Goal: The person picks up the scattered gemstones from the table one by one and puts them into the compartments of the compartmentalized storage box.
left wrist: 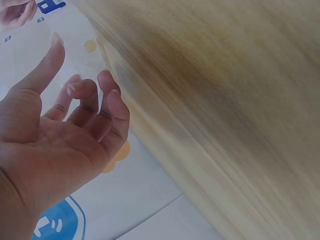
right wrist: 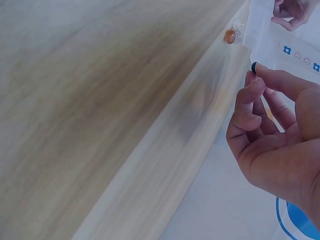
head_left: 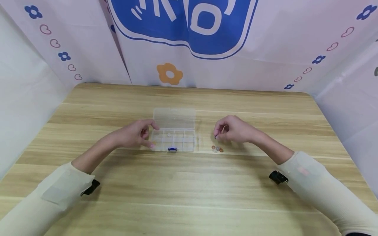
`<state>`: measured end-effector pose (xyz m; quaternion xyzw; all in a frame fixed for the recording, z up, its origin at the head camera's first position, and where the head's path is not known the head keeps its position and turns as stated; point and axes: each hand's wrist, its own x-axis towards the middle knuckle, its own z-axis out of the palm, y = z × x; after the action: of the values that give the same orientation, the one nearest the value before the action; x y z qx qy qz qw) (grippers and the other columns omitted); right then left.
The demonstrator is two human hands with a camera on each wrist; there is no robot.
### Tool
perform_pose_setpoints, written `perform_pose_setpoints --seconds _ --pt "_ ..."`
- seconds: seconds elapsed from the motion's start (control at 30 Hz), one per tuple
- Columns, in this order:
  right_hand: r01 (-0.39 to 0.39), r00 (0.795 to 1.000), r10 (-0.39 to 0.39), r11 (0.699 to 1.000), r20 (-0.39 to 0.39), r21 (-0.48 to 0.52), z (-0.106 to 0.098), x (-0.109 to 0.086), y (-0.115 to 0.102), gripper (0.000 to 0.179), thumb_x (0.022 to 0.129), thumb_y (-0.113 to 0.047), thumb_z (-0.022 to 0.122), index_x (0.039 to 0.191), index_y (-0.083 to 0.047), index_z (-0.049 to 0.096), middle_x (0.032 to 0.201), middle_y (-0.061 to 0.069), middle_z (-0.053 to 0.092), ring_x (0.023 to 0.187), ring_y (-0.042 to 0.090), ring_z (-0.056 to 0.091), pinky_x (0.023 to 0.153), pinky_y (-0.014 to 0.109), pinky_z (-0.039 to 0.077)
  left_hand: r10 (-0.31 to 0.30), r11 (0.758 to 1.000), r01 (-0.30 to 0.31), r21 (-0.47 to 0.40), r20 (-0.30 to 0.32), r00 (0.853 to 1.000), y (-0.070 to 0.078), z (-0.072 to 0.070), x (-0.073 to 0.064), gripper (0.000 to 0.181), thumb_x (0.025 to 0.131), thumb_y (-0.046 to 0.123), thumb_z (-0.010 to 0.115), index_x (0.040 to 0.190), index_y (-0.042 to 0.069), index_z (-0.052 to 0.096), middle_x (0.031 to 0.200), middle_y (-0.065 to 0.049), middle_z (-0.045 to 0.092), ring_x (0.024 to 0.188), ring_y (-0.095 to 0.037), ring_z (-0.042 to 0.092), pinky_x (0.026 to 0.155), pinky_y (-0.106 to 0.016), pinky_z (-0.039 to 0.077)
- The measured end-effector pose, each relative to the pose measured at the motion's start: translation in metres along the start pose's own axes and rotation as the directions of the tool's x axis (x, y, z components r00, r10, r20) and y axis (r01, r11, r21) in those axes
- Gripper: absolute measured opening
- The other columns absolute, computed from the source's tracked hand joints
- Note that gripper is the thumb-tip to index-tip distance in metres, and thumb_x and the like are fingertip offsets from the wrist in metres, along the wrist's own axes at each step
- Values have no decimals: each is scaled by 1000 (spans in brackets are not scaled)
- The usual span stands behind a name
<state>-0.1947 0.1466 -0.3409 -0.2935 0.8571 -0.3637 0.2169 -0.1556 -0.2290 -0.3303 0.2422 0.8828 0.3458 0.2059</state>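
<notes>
A clear plastic compartment box [head_left: 178,139] lies on the table, its transparent lid [head_left: 174,118] folded back behind it and a blue latch [head_left: 172,149] at its front. My left hand [head_left: 138,132] holds the box's left end, thumb at the front corner and index finger at the back one. One small whitish piece [head_left: 169,134] lies in a back compartment. To the right of the box, my right hand [head_left: 236,129] pinches a small dark, rounded piece [right wrist: 254,67] between thumb and fingertip, above the table. Its exact kind is too small to tell.
Several small, glossy orange and clear pieces [head_left: 221,150] lie on the wooden table [head_left: 189,183], just in front of my right hand. A white printed cloth [head_left: 141,62] hangs behind the table's back edge, with white cloth at both sides.
</notes>
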Motion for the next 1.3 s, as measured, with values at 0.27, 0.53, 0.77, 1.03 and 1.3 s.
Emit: perform_pose_setpoints --seconds 0.27,0.53,0.77,1.03,1.3 --pt "22 1000 -22 1000 9 14 1 2 -6 6 92 2 73 89 -3 71 87 3 70 76 19 60 66 27 51 11 999 -12 -38 -21 1000 -2 2 -2 53 86 3 83 128 -10 54 69 1 44 64 -13 40 62 -26 38" --pt "82 997 -82 996 7 22 2 6 -8 7 91 3 72 88 -4 72 85 3 70 75 17 60 65 26 50 -11 997 8 -74 -38 999 -4 4 -2 56 85 0 83 132 -10 53 70 0 44 65 -13 40 64 -26 39" --pt "99 995 -99 995 6 23 3 9 -11 7 91 2 73 88 -4 72 85 2 71 74 18 61 64 26 50 -17 992 10 -123 -53 998 -3 4 -3 55 84 -1 83 130 -10 55 72 -1 42 67 -14 39 65 -26 38" --pt "121 993 -121 992 7 24 4 15 -19 3 92 0 72 89 -1 71 83 3 70 75 19 61 66 26 50 -41 989 34 -146 -50 998 -4 4 -3 56 84 -2 83 131 -10 54 73 -1 42 69 -14 40 67 -26 39" --pt "119 993 -119 993 -1 27 7 19 -19 7 92 2 72 88 -4 71 82 2 70 73 18 60 65 26 49 -41 988 32 -154 -53 998 -5 5 -3 56 84 -1 83 131 -9 53 73 -1 42 68 -14 40 67 -27 39"
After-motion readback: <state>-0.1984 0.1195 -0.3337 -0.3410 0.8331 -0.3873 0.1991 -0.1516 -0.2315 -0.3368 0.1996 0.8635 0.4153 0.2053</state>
